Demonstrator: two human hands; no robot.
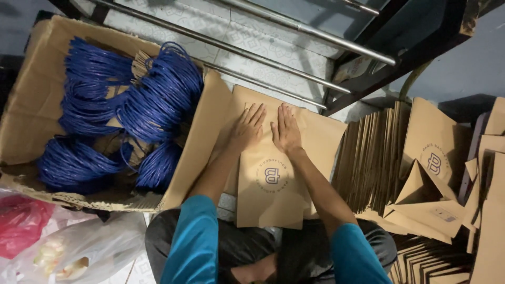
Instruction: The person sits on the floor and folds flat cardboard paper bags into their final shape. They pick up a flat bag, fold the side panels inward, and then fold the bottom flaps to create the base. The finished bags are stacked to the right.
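Observation:
A flat brown paper bag (271,194) with a round printed mark lies lengthwise in front of me, its far end toward the tiled floor. My left hand (246,129) and my right hand (285,131) both press flat on the bag's far end, fingers together, side by side and nearly touching. Neither hand grips anything. My blue sleeves and dark trousers show at the bottom.
An open cardboard box (31,105) at the left holds several coils of blue cord (158,100). A row of folded brown paper bags (373,158) stands at the right, with loose bags (431,205) beyond. Plastic bags (63,247) lie bottom left. Metal bars (294,26) cross ahead.

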